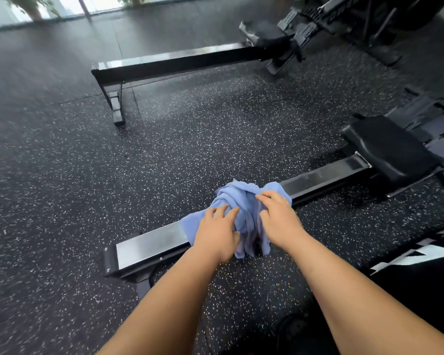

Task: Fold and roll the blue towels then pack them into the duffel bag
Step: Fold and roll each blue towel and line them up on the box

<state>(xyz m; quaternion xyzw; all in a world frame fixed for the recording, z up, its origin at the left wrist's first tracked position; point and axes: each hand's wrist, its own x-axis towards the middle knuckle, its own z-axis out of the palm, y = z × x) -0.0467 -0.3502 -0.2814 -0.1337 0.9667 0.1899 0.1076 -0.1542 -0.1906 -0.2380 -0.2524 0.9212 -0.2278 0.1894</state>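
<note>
We see the speckled floor (87,175) and, crossing it, a rowing machine rail (149,244). White print on a black item (420,254) is unreadable. The crumpled blue towel (241,198) drapes over the rail. Left hand (217,234) rests on it, fingers spread; right hand (280,221) grips the bunched cloth.

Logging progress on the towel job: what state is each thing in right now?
blue towel: crumpled, unfolded, draped over the near rail.
left hand: fingers spread, resting on the towel.
right hand: fingers curled over the bunched towel.
near rail: low over the floor, towel across it.
near seat: empty, toward the rail's right end.
</note>
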